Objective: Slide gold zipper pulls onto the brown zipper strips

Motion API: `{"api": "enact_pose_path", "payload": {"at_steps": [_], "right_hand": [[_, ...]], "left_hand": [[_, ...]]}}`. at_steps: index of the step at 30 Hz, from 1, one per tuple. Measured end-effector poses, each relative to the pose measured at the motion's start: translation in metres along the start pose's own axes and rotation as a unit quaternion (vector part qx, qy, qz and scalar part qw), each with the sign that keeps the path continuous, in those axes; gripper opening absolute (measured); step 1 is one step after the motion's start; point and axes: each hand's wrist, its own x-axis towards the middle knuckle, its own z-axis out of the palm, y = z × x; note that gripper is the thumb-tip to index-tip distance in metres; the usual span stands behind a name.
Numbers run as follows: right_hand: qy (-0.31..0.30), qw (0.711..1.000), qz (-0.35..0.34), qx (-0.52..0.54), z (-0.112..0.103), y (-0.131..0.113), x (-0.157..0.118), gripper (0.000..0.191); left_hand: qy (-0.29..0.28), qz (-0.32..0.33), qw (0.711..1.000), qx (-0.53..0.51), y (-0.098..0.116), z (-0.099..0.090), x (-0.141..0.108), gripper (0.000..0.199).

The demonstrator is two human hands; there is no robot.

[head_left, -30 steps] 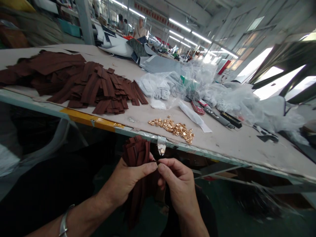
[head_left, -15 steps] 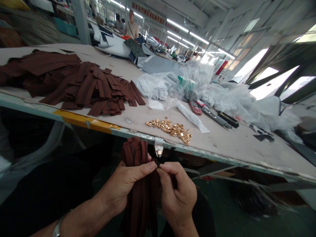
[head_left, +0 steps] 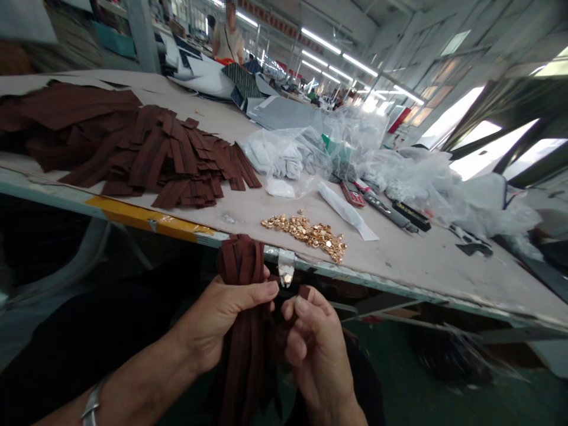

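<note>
My left hand is closed around a bundle of brown zipper tapes, whose long ends hang down below it. To its right, my right hand pinches the end of one brown zipper tape between thumb and finger; the other fingers are curled. Just above and between both hands, a small metal holder is fixed to the table edge, with a gold zipper slider on it. A heap of gold zipper sliders lies on the table beyond the holder.
A big pile of brown zipper tapes spreads over the table's left. Clear plastic bags, a grey cutter knife and a white paper strip lie behind and right of the sliders. A person stands in the background.
My right hand has drawn slightly right, away from my left thumb, and turned, so a brown tape end now shows in its pinch. My left hand keeps its hold on the bundle.
</note>
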Motion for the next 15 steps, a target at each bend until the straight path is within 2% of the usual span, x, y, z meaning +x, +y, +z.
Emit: {"api": "enact_pose_path", "payload": {"at_steps": [8, 15], "right_hand": [[0.021, 0.998, 0.052, 0.032, 0.004, -0.002, 0.008, 0.036], [0.016, 0.998, 0.049, 0.033, 0.001, -0.001, 0.013, 0.035]], "left_hand": [[-0.018, -0.024, 1.0, 0.007, 0.001, 0.0, 0.009, 0.033], [-0.083, -0.061, 0.995, -0.002, 0.001, 0.003, 0.011, 0.019]]}}
